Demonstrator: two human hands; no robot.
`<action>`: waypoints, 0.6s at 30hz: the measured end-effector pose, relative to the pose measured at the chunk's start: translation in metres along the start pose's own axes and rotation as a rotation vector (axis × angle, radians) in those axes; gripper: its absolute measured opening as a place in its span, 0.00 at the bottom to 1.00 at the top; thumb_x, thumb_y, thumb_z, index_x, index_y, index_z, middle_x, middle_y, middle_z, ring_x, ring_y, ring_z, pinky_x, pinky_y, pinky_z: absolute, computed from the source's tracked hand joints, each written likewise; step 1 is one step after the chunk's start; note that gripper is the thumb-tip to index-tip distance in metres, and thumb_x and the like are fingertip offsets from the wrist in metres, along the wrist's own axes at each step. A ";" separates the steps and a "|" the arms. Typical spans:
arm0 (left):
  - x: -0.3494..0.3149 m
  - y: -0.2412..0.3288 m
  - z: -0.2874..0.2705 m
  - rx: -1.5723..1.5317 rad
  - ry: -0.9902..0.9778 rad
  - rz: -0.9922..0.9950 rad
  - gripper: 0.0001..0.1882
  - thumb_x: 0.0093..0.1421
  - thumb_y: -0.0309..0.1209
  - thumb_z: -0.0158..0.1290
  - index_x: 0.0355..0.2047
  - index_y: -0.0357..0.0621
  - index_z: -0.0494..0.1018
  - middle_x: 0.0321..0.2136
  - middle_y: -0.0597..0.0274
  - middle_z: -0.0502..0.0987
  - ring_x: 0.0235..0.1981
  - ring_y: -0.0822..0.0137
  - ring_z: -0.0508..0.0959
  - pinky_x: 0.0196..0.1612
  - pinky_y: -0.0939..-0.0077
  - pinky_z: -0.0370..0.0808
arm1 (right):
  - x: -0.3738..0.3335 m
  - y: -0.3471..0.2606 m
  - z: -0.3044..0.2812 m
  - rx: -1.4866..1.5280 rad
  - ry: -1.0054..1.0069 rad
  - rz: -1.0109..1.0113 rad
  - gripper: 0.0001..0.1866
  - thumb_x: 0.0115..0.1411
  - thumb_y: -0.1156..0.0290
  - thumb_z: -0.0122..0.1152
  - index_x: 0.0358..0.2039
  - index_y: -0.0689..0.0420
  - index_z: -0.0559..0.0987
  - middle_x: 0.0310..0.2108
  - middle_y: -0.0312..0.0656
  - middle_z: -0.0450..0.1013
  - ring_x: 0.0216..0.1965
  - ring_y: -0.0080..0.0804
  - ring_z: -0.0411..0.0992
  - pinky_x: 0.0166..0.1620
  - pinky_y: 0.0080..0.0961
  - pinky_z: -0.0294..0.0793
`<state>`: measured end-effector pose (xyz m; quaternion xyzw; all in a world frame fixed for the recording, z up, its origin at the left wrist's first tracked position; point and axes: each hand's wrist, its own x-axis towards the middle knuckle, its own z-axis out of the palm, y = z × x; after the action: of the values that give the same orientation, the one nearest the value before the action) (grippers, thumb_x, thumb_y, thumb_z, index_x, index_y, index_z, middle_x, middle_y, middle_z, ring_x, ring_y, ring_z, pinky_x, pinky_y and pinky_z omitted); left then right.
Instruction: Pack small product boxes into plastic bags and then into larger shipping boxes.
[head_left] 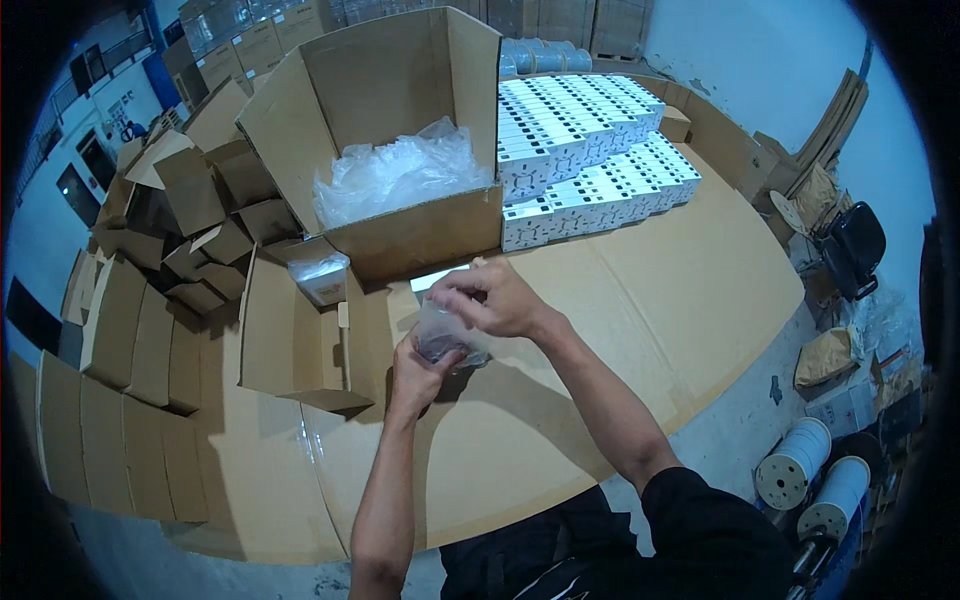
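A clear plastic bag is between my hands over the cardboard-covered table, with something inside it that I cannot make out. My left hand is closed around its lower part. Fingers curled, my right hand grips the bag near its top. Just beyond the hands lies a small white box, partly covered by my right hand. To the left stands an open brown carton, holding a white box in a clear plastic bag at its far end.
A large open carton full of crumpled clear bags stands behind. Right of it are stacked white boxes. Many empty cartons crowd the left. Cable reels and a black chair stand off the table's right side.
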<state>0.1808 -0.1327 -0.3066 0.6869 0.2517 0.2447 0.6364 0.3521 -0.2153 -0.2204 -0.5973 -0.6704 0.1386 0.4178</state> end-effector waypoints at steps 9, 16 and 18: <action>0.003 0.001 -0.004 -0.011 0.046 -0.067 0.20 0.53 0.24 0.67 0.46 0.37 0.75 0.38 0.61 0.82 0.36 0.69 0.81 0.41 0.73 0.80 | -0.017 0.072 0.007 0.736 0.558 0.205 0.17 0.66 0.74 0.46 0.53 0.60 0.74 0.44 0.42 0.79 0.44 0.26 0.73 0.49 0.23 0.69; 0.004 -0.002 -0.010 -0.071 0.049 -0.105 0.23 0.53 0.28 0.69 0.48 0.37 0.74 0.39 0.60 0.80 0.39 0.70 0.80 0.41 0.74 0.79 | -0.022 0.078 0.021 0.642 0.225 0.209 0.26 0.61 0.84 0.55 0.61 0.57 0.72 0.55 0.40 0.73 0.54 0.25 0.71 0.54 0.24 0.75; 0.004 0.001 -0.009 -0.079 0.044 -0.114 0.24 0.52 0.28 0.69 0.48 0.38 0.74 0.40 0.61 0.80 0.40 0.69 0.79 0.44 0.74 0.78 | -0.023 0.081 0.022 0.658 0.181 0.265 0.24 0.62 0.83 0.56 0.60 0.58 0.73 0.54 0.39 0.74 0.53 0.25 0.72 0.54 0.24 0.75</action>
<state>0.1783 -0.1236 -0.3054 0.6404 0.2944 0.2329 0.6701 0.3901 -0.2090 -0.2988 -0.5223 -0.4672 0.3464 0.6236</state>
